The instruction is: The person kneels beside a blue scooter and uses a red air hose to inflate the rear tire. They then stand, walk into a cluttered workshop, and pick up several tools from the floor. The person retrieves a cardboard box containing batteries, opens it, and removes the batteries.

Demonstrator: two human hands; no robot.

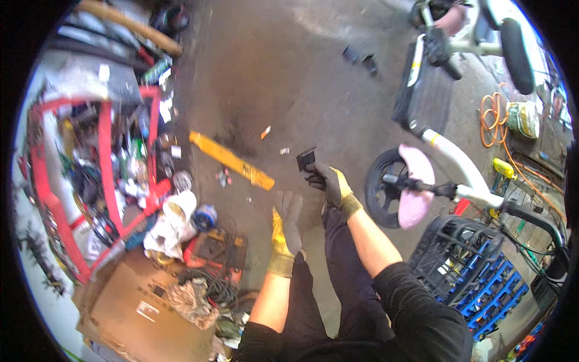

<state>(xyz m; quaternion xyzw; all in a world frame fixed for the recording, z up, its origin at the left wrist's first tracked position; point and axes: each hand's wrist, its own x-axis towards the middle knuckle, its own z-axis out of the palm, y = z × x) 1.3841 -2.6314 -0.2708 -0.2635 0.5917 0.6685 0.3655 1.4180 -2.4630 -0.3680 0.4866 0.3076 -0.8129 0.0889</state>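
Both my hands wear grey and yellow work gloves. A small flat black piece (306, 158) is in the fingers of my right hand (332, 184), held out over the floor; what exactly it is I cannot make out. My left hand (287, 226) is open and holds nothing, its fingers stretched forward. Ahead of it on the floor lies a long yellow bar (229, 160), apart from the hand. A small orange piece (265, 132) and a whitish scrap lie beyond the bar.
At right stands a white electric scooter (461, 157) with a pink fender (415, 184); near it are a black basket (449, 253), a blue crate (491, 289) and an orange cord (493, 117). A cluttered red frame (106, 163) and cardboard (126, 295) fill the left. Black scraps (360, 59) lie ahead.
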